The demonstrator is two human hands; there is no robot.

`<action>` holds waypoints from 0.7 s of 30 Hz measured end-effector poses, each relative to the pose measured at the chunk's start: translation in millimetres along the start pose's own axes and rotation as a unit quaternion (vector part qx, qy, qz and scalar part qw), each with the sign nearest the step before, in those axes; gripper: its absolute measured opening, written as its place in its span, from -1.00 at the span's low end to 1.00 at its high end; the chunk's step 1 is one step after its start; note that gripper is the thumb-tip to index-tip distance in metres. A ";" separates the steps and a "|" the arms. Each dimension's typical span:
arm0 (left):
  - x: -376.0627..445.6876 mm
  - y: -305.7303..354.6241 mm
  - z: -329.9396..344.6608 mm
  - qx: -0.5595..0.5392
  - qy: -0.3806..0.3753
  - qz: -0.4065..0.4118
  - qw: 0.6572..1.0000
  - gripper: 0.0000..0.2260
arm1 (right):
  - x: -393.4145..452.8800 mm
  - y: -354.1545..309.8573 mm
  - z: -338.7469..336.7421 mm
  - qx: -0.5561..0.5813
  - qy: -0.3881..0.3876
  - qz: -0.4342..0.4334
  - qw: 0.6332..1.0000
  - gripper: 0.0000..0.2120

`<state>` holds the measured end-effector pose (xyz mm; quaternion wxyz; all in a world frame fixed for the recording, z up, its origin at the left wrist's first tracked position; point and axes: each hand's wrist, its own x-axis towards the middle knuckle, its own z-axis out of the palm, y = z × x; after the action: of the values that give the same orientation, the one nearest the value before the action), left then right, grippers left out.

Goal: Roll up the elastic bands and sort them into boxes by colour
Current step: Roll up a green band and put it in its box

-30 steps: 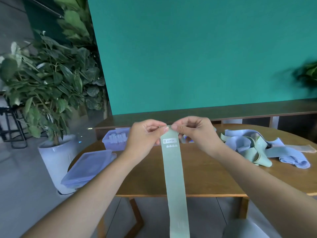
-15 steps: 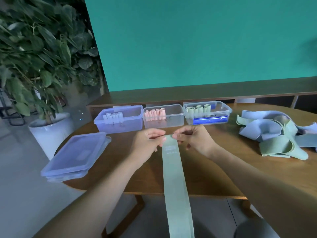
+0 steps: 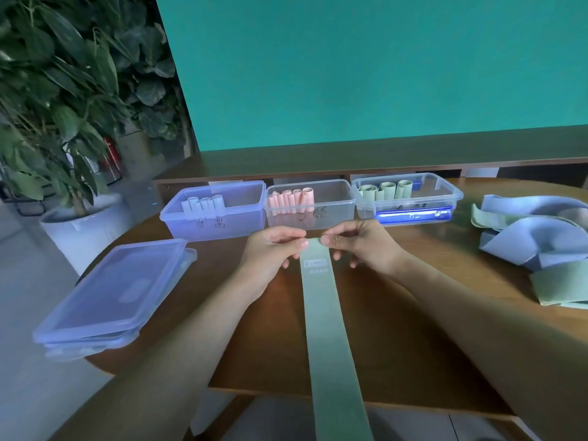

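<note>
Hands meet at centre frame as we work a pale green elastic band (image 3: 324, 329), which runs from the bottom edge of the frame up across the round wooden table (image 3: 413, 345) to our fingers. Our left hand (image 3: 270, 249) pinches the band's top left corner between thumb and curled fingers; our right hand (image 3: 359, 243) pinches the top right corner the same way, and a small white label sits just below the grip. At lower left, stacked clear lids (image 3: 111, 297) overhang the table's edge. At right lies a loose heap of blue and green bands (image 3: 537, 243). Beyond our hands, three open boxes stand in a row: the left box (image 3: 216, 214) holds pale blue rolls, the middle box (image 3: 313, 205) pink rolls, the right box (image 3: 407, 198) green rolls. A potted plant (image 3: 63, 106) fills the upper left before a teal wall (image 3: 366, 65).
</note>
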<state>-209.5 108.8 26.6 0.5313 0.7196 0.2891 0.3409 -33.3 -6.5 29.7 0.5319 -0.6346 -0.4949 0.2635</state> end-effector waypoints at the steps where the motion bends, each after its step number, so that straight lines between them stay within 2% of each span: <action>1: 3.7 -2.0 0.2 -0.002 0.004 -0.003 1.000 -0.85 | 3.8 3.1 1.1 0.001 0.003 0.003 1.000 -0.86; 9: 31.5 -13.6 2.4 -0.010 0.038 -0.005 0.999 -0.85 | 31.3 16.7 5.2 0.029 0.020 0.013 0.999 -0.83; 13: 41.9 -17.7 5.2 -0.015 0.067 -0.002 0.998 -0.87 | 46.7 23.8 10.4 0.015 0.053 0.020 0.998 -0.88; 17: 45.9 -23.2 4.0 0.005 0.070 -0.006 0.997 -0.83 | 57.5 30.1 15.7 -0.004 0.067 0.010 0.998 -0.98; 21: 45.1 -26.7 4.3 0.072 0.065 -0.019 0.995 -0.82 | 60.6 30.5 18.2 -0.024 0.076 0.008 0.997 -0.99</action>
<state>-180.5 148.7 8.3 0.4643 0.7267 0.3606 0.3553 -15.9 57.7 7.5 0.5503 -0.6694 -0.4540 0.2071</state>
